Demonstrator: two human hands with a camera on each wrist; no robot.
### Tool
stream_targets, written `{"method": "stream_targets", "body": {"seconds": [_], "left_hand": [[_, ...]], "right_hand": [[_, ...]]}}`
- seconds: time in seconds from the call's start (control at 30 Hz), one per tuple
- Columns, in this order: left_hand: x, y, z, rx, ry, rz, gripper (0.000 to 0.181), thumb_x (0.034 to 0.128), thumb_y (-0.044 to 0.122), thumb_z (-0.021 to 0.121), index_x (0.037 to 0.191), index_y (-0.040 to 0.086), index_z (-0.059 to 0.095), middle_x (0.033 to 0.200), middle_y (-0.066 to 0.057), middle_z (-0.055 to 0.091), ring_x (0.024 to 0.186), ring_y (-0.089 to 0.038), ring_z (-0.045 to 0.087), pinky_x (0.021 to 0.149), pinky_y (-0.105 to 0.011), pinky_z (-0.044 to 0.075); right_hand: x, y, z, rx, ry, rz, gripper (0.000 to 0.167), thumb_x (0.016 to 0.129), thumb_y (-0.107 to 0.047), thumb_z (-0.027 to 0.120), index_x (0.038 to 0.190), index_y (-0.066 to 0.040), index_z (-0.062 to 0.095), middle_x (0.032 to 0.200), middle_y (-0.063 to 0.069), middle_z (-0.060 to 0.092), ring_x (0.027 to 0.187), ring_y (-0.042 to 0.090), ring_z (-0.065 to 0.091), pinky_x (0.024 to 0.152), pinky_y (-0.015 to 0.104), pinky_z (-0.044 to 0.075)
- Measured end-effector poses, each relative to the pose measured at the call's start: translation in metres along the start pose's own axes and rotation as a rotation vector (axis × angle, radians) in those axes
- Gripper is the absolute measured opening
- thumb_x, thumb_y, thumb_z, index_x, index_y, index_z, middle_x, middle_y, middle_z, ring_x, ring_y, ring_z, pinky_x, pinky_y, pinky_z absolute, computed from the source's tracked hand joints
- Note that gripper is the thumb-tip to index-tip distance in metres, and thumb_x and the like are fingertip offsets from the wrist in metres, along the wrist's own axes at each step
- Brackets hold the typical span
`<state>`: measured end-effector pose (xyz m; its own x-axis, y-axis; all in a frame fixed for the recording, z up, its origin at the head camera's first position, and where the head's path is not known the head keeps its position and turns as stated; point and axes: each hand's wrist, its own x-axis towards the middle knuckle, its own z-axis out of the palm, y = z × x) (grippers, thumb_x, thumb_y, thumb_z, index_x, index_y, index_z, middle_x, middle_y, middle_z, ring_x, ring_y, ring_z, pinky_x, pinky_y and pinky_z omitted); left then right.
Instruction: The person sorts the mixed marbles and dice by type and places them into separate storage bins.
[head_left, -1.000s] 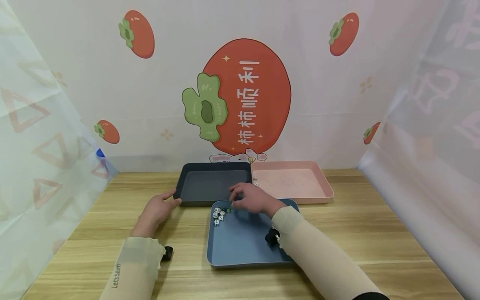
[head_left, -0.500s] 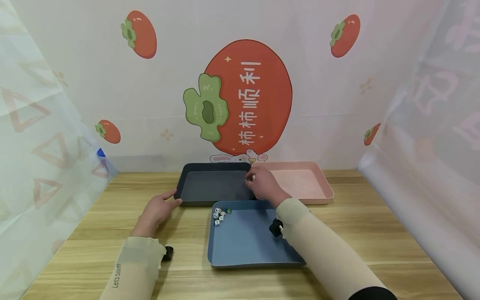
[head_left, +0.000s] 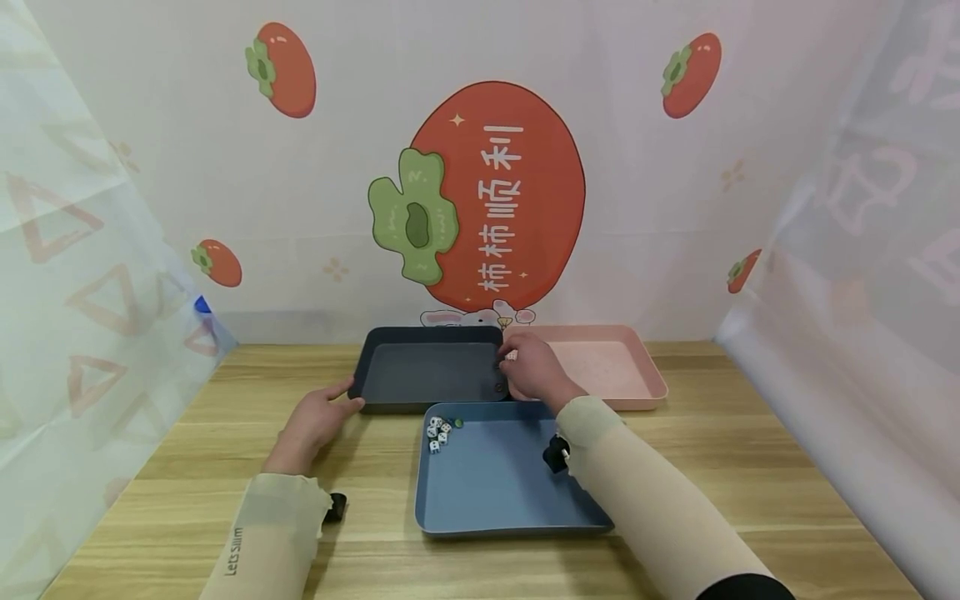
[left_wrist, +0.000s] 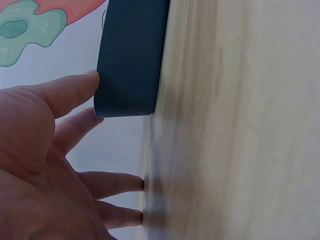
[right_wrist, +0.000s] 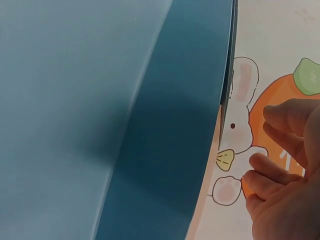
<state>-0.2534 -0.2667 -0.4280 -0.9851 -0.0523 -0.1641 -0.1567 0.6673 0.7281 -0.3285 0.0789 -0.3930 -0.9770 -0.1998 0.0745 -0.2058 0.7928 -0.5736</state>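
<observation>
Your right hand (head_left: 534,369) is over the spot where the dark tray (head_left: 427,371) meets the pink tray (head_left: 600,367). Its fingers curl loosely, and your wrist view shows nothing between them and the thumb. A white die (head_left: 512,355) shows beside the fingers, though they block the view too much to tell whether they touch it. Watch that knuckle: a sideways brush could knock the die over the low edge into the wrong tray, or stir the dark piece (head_left: 500,387) at the dark tray's right end.

Your left hand (head_left: 315,418) is spread, thumb and forefinger just touching that tray's left end without gripping. Pushing there would likely shove it against the pink one and jog both.

The white dice (head_left: 442,437) and a green piece (head_left: 458,423) lie bunched in the blue tray's (head_left: 495,483) far-left corner; so crowded, a hasty pinch could scatter neighbours or lift two together.
</observation>
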Motion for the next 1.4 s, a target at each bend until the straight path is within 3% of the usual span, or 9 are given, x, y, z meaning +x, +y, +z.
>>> {"method": "stream_targets", "body": {"seconds": [0.23, 0.4, 0.6, 0.73, 0.83, 0.93, 1.03, 1.27, 1.4], "left_hand": [[-0.001, 0.001, 0.0, 0.006, -0.001, -0.003, 0.064, 0.1022, 0.039, 0.056, 0.157, 0.015, 0.033, 0.159, -0.026, 0.022, 0.144, -0.049, 0.014, 0.111, -0.067, 0.015], [-0.001, 0.001, 0.0, 0.007, 0.001, -0.005, 0.064, 0.102, 0.039, 0.056, 0.157, 0.016, 0.033, 0.159, -0.025, 0.022, 0.144, -0.05, 0.014, 0.11, -0.069, 0.014], [-0.001, 0.0, 0.0, 0.001, -0.002, -0.011, 0.064, 0.102, 0.04, 0.056, 0.157, 0.017, 0.033, 0.159, -0.026, 0.021, 0.144, -0.05, 0.013, 0.11, -0.069, 0.014], [-0.001, 0.0, 0.0, 0.009, -0.005, -0.007, 0.064, 0.1023, 0.04, 0.056, 0.157, 0.017, 0.033, 0.159, -0.026, 0.021, 0.144, -0.05, 0.014, 0.11, -0.068, 0.015], [-0.001, 0.0, 0.0, 0.011, -0.008, -0.006, 0.064, 0.1022, 0.041, 0.055, 0.158, 0.017, 0.033, 0.159, -0.026, 0.022, 0.143, -0.05, 0.014, 0.11, -0.068, 0.016], [-0.002, 0.0, 0.0, 0.011, -0.009, -0.009, 0.065, 0.1021, 0.042, 0.055, 0.158, 0.017, 0.033, 0.159, -0.025, 0.022, 0.144, -0.05, 0.014, 0.11, -0.068, 0.016], [-0.001, 0.0, 0.0, 0.008, -0.01, -0.011, 0.065, 0.1021, 0.042, 0.055, 0.158, 0.018, 0.033, 0.16, -0.025, 0.022, 0.144, -0.049, 0.014, 0.111, -0.067, 0.016], [-0.002, 0.0, -0.001, 0.012, -0.012, -0.019, 0.066, 0.1016, 0.044, 0.055, 0.158, 0.018, 0.033, 0.16, -0.024, 0.022, 0.144, -0.05, 0.014, 0.11, -0.069, 0.016], [-0.001, 0.0, -0.001, 0.018, -0.007, -0.014, 0.065, 0.1017, 0.043, 0.055, 0.158, 0.018, 0.033, 0.159, -0.025, 0.022, 0.144, -0.049, 0.015, 0.11, -0.068, 0.016]], "right_hand": [[-0.001, 0.002, -0.001, -0.015, 0.009, -0.01, 0.024, 0.097, -0.014, 0.065, 0.119, -0.005, 0.071, 0.13, 0.01, 0.058, 0.122, 0.028, 0.051, 0.101, 0.046, 0.046], [-0.003, 0.0, 0.0, 0.049, -0.003, 0.036, 0.026, 0.098, -0.015, 0.064, 0.121, -0.005, 0.07, 0.132, 0.011, 0.056, 0.115, 0.027, 0.053, 0.094, 0.043, 0.051], [-0.007, -0.001, 0.005, 0.281, -0.022, 0.112, 0.023, 0.099, -0.024, 0.064, 0.116, -0.01, 0.071, 0.122, 0.006, 0.061, 0.098, 0.026, 0.058, 0.08, 0.039, 0.055], [-0.011, -0.002, 0.008, 0.518, -0.032, 0.147, 0.023, 0.1, -0.03, 0.063, 0.111, -0.012, 0.072, 0.118, 0.004, 0.062, 0.112, 0.028, 0.053, 0.094, 0.046, 0.049], [-0.014, -0.003, 0.01, 0.616, -0.072, 0.144, 0.027, 0.099, -0.032, 0.064, 0.113, -0.011, 0.073, 0.121, 0.004, 0.062, 0.121, 0.03, 0.049, 0.102, 0.052, 0.042], [-0.017, -0.004, 0.014, 0.598, -0.148, 0.094, 0.031, 0.098, -0.033, 0.066, 0.119, -0.011, 0.072, 0.122, 0.003, 0.062, 0.119, 0.029, 0.05, 0.102, 0.052, 0.042], [-0.021, -0.005, 0.018, 0.51, -0.233, 0.002, 0.032, 0.096, -0.03, 0.069, 0.122, -0.012, 0.072, 0.124, 0.001, 0.063, 0.119, 0.028, 0.053, 0.101, 0.051, 0.043], [-0.025, -0.015, 0.026, 0.174, -0.349, -0.237, 0.024, 0.093, -0.02, 0.073, 0.116, -0.015, 0.076, 0.143, 0.003, 0.054, 0.137, 0.027, 0.042, 0.109, 0.05, 0.037], [-0.027, -0.02, 0.031, -0.031, -0.369, -0.314, 0.022, 0.091, -0.018, 0.075, 0.113, -0.018, 0.076, 0.144, 0.004, 0.053, 0.137, 0.026, 0.043, 0.108, 0.046, 0.039]]}}
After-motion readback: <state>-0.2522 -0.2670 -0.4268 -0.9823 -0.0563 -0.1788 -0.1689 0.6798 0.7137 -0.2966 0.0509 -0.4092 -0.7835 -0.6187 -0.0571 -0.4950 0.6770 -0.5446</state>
